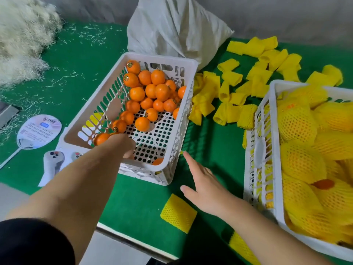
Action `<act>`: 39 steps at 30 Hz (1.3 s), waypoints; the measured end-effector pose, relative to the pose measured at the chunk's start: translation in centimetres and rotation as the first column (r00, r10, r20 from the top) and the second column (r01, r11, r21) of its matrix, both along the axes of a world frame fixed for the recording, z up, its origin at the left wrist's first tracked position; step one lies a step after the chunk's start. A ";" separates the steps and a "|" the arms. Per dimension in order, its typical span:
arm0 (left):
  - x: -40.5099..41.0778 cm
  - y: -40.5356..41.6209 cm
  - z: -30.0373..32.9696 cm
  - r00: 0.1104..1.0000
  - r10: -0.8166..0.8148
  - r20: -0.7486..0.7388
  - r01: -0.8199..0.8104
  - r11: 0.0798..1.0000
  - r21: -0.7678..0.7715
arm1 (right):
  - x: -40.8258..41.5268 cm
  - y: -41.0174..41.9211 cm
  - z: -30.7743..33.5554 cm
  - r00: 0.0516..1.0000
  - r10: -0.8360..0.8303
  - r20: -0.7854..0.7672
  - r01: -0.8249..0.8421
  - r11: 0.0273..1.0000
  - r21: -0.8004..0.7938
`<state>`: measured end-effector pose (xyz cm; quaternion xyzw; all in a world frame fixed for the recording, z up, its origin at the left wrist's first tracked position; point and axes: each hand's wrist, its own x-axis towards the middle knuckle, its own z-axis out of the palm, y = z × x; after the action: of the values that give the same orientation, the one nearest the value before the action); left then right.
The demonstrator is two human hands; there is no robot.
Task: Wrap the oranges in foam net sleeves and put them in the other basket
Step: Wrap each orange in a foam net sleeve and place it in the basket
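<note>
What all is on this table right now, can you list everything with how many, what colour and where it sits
bare oranges: about two dozen, orange, in the middle basket
middle basket: one, white, centre of the table
wrapped oranges: many, in yellow net, in the right basket
right basket: one, white, right edge
empty foam net sleeves: many, yellow, scattered between and behind the baskets
single sleeve: one, yellow, near table edge by the right hand
cloth sack: one, off-white, behind the middle basket
shredded filler: one pile, pale, far left
hand fan: one, white, left of the middle basket
table cover: green
left hand: reaching into the middle basket
right hand: open, over the table
</note>
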<state>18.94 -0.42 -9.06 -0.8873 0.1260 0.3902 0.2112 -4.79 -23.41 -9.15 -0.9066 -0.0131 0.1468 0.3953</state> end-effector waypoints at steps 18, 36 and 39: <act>-20.9 -9.5 2.6 0.854 0.382 -0.354 -0.260 -0.277 -0.925 | -6.9 0.4 -8.2 0.927 0.376 -0.013 -0.291 0.696 -0.656; -25.0 -12.9 1.0 0.576 0.360 -0.734 -0.493 -0.563 -0.663 | -4.9 -4.0 -0.6 0.665 -0.740 0.102 0.675 0.653 0.343; -25.3 -15.1 2.1 0.512 0.156 -0.844 -0.594 -0.645 -0.480 | -4.6 -5.1 2.8 0.683 -0.716 0.142 0.604 0.664 0.440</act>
<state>-6.32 -15.51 -6.96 -0.5198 -0.0380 0.2827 -0.8053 -9.42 -28.47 -6.36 -0.7704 0.2337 -0.1545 0.5727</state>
